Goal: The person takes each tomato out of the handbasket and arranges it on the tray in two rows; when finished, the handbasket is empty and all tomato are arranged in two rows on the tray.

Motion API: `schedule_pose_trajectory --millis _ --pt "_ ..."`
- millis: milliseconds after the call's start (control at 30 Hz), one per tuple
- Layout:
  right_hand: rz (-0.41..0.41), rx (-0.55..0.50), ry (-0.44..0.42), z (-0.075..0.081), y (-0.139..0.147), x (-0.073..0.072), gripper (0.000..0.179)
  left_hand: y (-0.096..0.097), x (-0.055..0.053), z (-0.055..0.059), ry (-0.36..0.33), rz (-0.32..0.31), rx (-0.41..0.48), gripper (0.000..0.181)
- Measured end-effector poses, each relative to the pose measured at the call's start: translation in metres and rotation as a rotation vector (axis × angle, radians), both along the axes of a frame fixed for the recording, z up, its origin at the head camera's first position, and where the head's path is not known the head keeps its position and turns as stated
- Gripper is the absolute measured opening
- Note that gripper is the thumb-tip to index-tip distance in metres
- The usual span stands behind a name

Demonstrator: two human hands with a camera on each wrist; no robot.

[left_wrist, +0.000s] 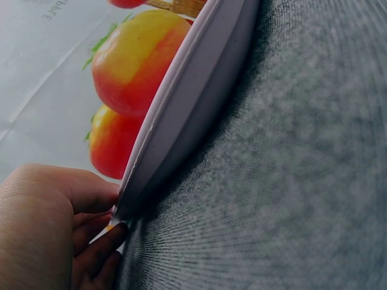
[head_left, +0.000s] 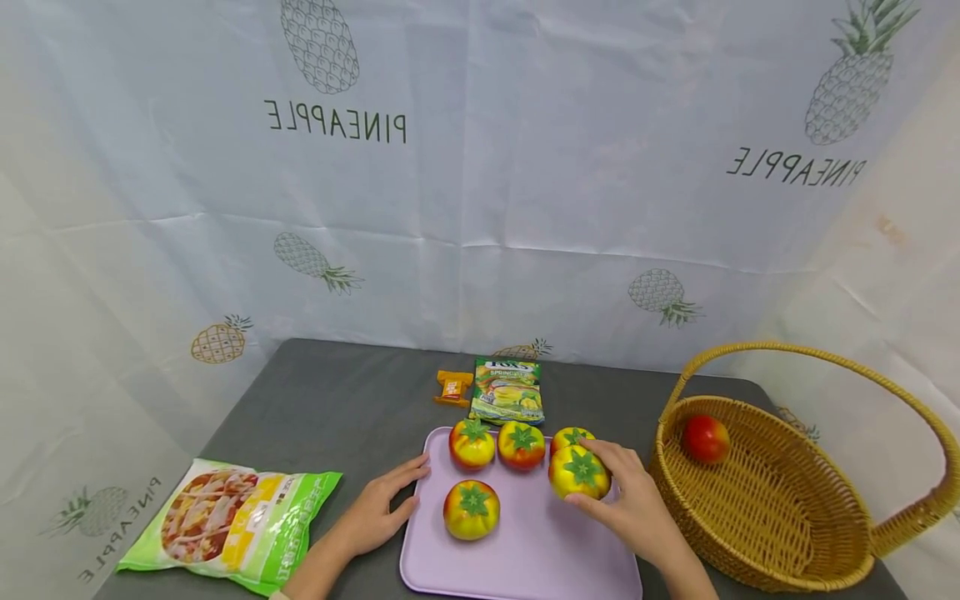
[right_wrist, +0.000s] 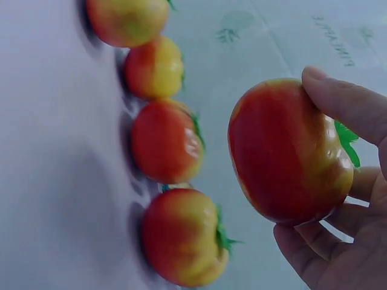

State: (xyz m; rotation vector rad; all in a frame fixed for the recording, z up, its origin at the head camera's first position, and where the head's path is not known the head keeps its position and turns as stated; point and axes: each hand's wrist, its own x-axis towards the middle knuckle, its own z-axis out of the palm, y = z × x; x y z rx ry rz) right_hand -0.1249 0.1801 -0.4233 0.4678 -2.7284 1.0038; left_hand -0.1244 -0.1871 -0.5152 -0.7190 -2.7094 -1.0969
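Note:
My right hand (head_left: 633, 500) holds a red-and-yellow tomato (head_left: 580, 472) with a green star-shaped leaf top, thumb on one side and fingers on the other. In the right wrist view the held tomato (right_wrist: 290, 151) is lifted beside the row of others. Partly hidden behind it in the head view is another tomato (head_left: 572, 437) on the lilac tray (head_left: 540, 542). Also on the tray sit a tomato at the back left (head_left: 472, 444), one at the back middle (head_left: 521, 446) and one nearer the front (head_left: 471, 510). My left hand (head_left: 378, 508) rests with its fingertips at the tray's left rim (left_wrist: 166, 121).
A wicker basket (head_left: 757, 500) with a tall handle stands to the right, a red fruit (head_left: 707, 439) inside it. Behind the tray lie a green candy bag (head_left: 507, 392) and a small orange packet (head_left: 453, 388). A larger green-and-white food bag (head_left: 232, 521) lies at left.

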Motion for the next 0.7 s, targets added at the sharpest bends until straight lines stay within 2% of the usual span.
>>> schedule_pose_trajectory --millis 100,267,467,700 --pt "0.019 -0.026 -0.043 -0.008 -0.008 -0.001 0.071 0.0 0.0 0.0 -0.001 0.002 -0.005 0.038" --pt "0.067 -0.064 -0.066 -0.019 -0.018 -0.002 0.072 0.0 0.0 -0.001 0.003 -0.001 -0.005 0.038" --pt "0.128 -0.029 -0.114 -0.03 -0.029 -0.001 0.071 0.0 -0.001 -0.001 0.013 -0.005 -0.001 0.038" --pt "0.194 0.003 -0.06 -0.038 -0.037 0.003 0.069 0.0 -0.001 -0.001 0.022 -0.01 -0.004 0.039"
